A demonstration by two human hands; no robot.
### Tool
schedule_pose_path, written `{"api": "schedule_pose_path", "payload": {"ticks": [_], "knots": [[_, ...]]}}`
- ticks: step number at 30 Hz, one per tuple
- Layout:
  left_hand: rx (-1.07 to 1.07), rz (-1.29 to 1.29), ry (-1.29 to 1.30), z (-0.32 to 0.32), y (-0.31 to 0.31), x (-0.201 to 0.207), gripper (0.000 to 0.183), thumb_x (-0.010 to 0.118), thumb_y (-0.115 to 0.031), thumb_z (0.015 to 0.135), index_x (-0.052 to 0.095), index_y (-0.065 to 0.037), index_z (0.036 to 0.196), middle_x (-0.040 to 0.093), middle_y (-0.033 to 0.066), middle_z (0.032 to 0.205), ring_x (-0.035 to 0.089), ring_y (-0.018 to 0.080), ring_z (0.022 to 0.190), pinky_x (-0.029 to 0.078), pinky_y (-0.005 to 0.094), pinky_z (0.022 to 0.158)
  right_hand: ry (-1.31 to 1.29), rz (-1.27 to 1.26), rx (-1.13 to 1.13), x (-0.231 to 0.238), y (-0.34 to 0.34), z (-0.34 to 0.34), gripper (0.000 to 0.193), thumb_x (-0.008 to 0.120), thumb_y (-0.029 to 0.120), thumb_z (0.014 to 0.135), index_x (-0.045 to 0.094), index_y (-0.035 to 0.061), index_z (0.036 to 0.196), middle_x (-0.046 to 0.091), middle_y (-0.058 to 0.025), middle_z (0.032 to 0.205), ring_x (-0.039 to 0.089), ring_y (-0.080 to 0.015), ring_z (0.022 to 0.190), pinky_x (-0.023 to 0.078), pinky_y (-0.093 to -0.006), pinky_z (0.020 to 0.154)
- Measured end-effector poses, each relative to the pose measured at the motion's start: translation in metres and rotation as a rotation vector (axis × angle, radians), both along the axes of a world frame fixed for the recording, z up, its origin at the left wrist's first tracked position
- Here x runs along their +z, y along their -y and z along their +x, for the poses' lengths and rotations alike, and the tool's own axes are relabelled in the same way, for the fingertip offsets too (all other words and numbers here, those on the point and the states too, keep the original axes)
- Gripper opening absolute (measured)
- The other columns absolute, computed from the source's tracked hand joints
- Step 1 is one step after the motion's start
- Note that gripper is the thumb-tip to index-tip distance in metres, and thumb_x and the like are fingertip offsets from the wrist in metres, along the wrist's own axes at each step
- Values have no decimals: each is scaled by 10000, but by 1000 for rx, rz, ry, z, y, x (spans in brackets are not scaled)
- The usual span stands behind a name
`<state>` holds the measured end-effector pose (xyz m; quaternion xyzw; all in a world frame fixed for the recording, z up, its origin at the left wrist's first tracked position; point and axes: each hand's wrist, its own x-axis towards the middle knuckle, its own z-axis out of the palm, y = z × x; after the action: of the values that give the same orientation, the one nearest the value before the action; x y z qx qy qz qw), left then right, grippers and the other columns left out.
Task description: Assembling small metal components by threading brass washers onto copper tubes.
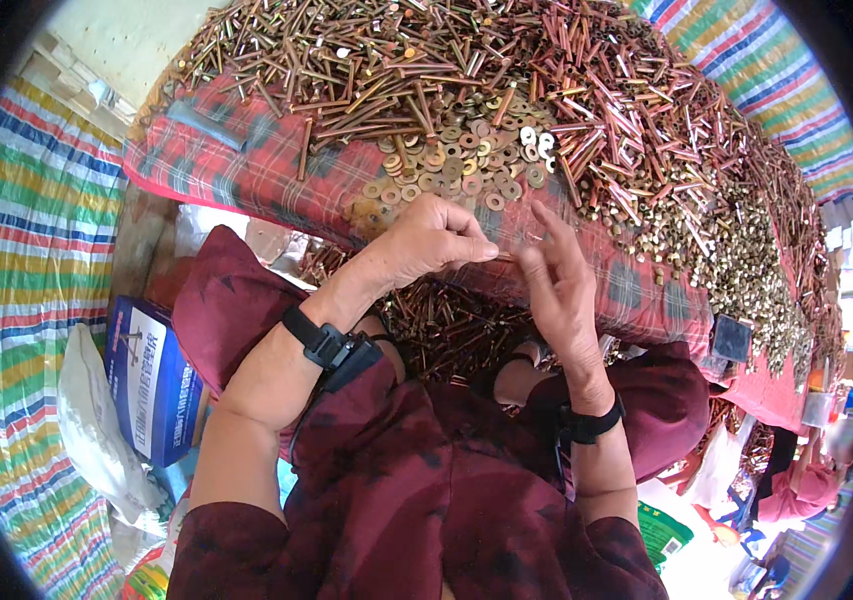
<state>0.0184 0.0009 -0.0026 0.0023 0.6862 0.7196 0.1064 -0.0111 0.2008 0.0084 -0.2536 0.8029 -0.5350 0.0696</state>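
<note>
My left hand (436,238) is closed in a pinch in front of the table's near edge. A thin copper-coloured rod, likely a bolt (505,257), sticks out from its fingertips toward my right hand (561,275). The right hand's fingers are raised and apart, its thumb close to the rod's end; whether it touches cannot be told. Just beyond the hands, flat round washers (461,160) lie spread on the red plaid cloth (246,180). Long copper-coloured bolts (376,75) are heaped behind them, and small brass-coloured nuts (736,255) lie in a pile at right.
Below the table edge, between my legs, lies another heap of bolts (456,320). A blue box (151,380) and a white sack (96,420) stand at left by a striped sheet (26,300). A small dark block (731,337) sits on the cloth's right edge. Another person (801,490) is at far right.
</note>
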Motion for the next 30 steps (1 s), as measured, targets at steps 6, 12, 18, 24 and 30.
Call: {"api": "schedule_pose_path", "payload": {"ticks": [6, 12, 18, 24, 30], "knots": [[14, 33, 61, -1, -1, -3, 189, 718, -202, 810, 670, -39, 725, 520, -49, 593, 410, 22, 504, 274, 191, 450, -203, 28, 77, -2, -3, -3, 552, 578, 100, 922, 340, 49, 1417, 627, -59, 875, 565, -117, 748, 479, -256, 677], [18, 80, 108, -4, -1, -3, 188, 727, -204, 805, 662, -47, 723, 501, -54, 591, 388, 24, 491, 253, 192, 441, 261, -100, 21, -4, -9, -7, 680, 601, 17, 881, 253, 81, 1461, 649, -109, 943, 609, -137, 797, 503, -275, 711], [20, 130, 152, -5, 0, -7, 194, 729, -202, 805, 657, -45, 716, 501, -46, 587, 377, 24, 480, 240, 195, 430, 12, -31, -8, 1, -4, -2, 704, 600, 13, 878, 226, 80, 1471, 645, -136, 987, 624, -135, 828, 505, -270, 750], [10, 157, 164, -5, -1, -9, 191, 728, -198, 806, 657, -43, 717, 506, -37, 580, 383, 27, 474, 241, 196, 422, 34, -38, -12, -2, -3, -3, 729, 599, 50, 890, 171, 75, 1480, 657, -126, 886, 633, -168, 801, 524, -292, 744], [1, 68, 162, -2, -1, -7, 191, 710, -204, 824, 670, -41, 733, 534, -29, 596, 417, 30, 487, 277, 199, 429, 137, -100, -7, 4, 0, -2, 630, 574, 137, 929, 236, 36, 1452, 637, -81, 751, 596, -136, 726, 506, -288, 666]]}}
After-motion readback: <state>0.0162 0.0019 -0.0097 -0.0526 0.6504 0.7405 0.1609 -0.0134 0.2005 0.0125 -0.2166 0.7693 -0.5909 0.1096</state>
